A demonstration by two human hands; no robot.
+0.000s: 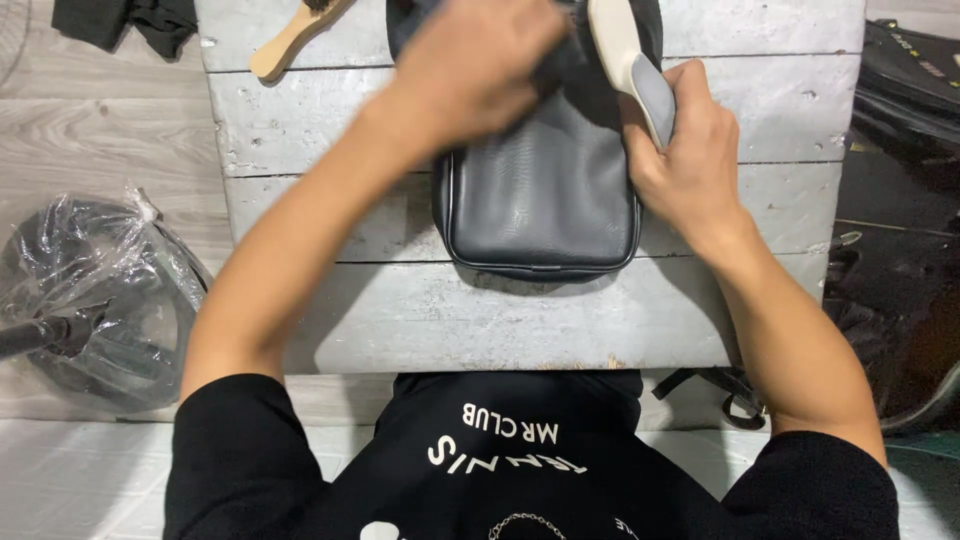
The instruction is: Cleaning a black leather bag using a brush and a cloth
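Note:
A dark grey leather bag lies flat on a whitewashed plank table. My left hand is blurred with motion over the bag's far end, fingers curled, pressing on or rubbing the leather; whether it holds anything is hidden. My right hand rests at the bag's right edge and grips a cream and grey strap or handle that rises from the bag.
A wooden brush lies at the table's far left. Black cloth sits on the floor beyond it. A round black object wrapped in clear plastic stands at the left. Dark bags and straps crowd the right side.

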